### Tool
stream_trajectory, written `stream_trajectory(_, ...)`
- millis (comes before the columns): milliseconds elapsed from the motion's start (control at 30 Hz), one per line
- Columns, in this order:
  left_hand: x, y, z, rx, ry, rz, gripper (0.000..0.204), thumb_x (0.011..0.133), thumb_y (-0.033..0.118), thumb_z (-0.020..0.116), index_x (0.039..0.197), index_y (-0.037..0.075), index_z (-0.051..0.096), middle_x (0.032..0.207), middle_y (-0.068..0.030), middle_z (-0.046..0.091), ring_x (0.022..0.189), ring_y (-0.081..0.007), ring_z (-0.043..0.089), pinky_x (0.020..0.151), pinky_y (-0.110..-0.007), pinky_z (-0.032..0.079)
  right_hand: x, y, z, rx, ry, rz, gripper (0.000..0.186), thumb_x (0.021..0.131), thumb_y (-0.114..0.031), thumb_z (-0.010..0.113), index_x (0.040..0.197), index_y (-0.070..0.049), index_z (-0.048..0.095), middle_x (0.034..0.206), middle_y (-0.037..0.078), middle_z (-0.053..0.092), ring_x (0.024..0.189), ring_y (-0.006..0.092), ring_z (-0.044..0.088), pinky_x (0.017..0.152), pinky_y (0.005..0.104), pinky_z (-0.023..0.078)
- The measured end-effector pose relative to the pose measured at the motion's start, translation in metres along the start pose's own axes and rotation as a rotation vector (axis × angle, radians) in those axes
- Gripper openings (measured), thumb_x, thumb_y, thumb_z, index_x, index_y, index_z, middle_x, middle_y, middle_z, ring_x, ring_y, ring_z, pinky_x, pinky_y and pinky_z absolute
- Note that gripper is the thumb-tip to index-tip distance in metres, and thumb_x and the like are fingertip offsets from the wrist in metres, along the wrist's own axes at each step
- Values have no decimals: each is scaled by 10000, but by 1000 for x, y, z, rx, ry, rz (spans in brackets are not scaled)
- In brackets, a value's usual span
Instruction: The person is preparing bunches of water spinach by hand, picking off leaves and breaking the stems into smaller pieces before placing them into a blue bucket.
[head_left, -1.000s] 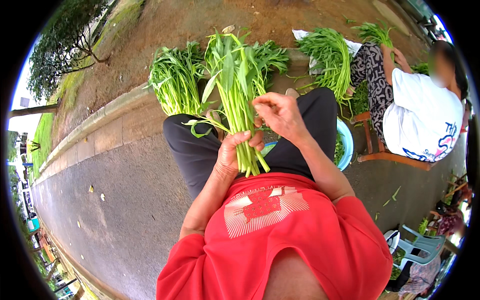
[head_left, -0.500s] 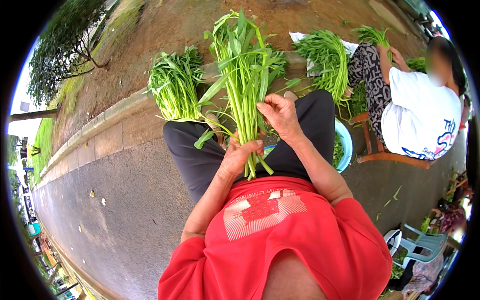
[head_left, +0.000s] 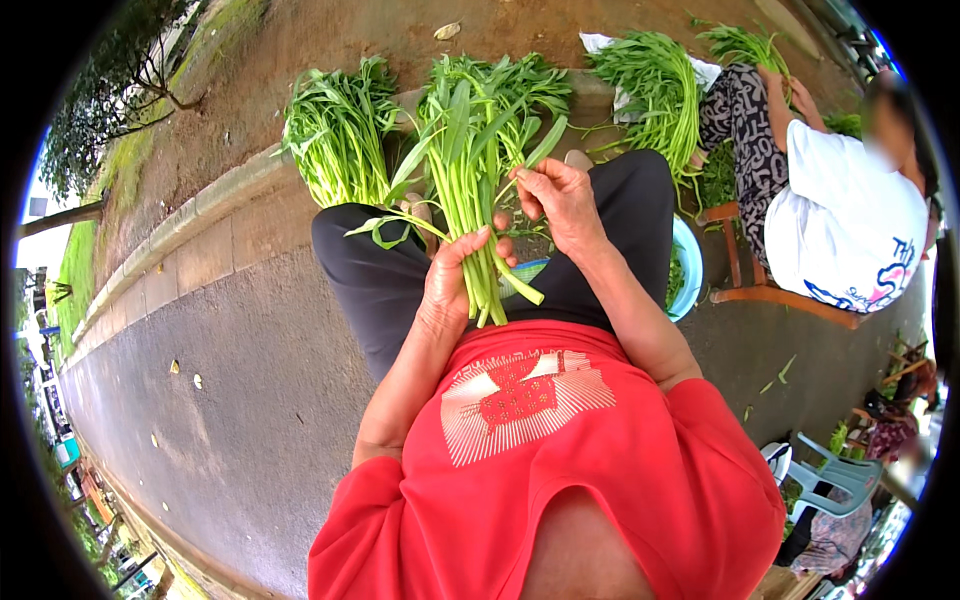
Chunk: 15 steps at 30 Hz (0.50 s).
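Note:
A bunch of water spinach, long pale-green stems with narrow leaves at the far end, stands over my lap. My left hand is wrapped round its lower stems, whose cut ends point toward my shirt. Just right of the bunch, my right hand pinches a water spinach leaf between thumb and fingertips. One stray leafy stem sticks out leftward above my left hand. Whether the pinched leaf is still joined to a stem cannot be made out.
Beyond my left knee leans another pile of water spinach. A larger heap lies at the far right on white sheeting. Near my right knee stands a light-blue basin. A seated co-worker handles greens at the right. A concrete curb runs along the left.
The bunch has tipped lower and slightly left, with my left hand still round it. My right hand has come to pinch a leaf that now points up and right.

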<state>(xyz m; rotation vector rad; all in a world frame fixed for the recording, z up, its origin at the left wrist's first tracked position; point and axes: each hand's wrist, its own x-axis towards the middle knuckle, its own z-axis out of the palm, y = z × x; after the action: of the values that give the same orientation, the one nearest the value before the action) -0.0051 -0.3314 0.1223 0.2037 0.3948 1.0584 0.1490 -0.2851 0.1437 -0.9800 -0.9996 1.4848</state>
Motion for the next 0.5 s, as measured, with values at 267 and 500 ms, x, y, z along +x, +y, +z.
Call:
stream_trajectory(267, -5, 4, 18, 267, 109, 40, 309, 747, 26, 547, 1045, 7, 468, 868, -79, 539, 661, -164, 519, 602, -298, 466, -9, 9, 0, -45, 39, 35, 168, 797, -121, 594, 882, 23, 576, 587, 12, 528, 439, 52, 430, 394, 188, 322)
stream_trajectory(500, -6, -1, 13, 566, 126, 127, 253, 717, -20, 531, 968, 15, 522, 692, -53, 549, 562, -130, 526, 523, -241, 434, -11, 5, 4, -477, -98, -219, 92, 746, -56, 608, 739, 29, 574, 559, 1, 549, 468, 39, 466, 417, 199, 366)
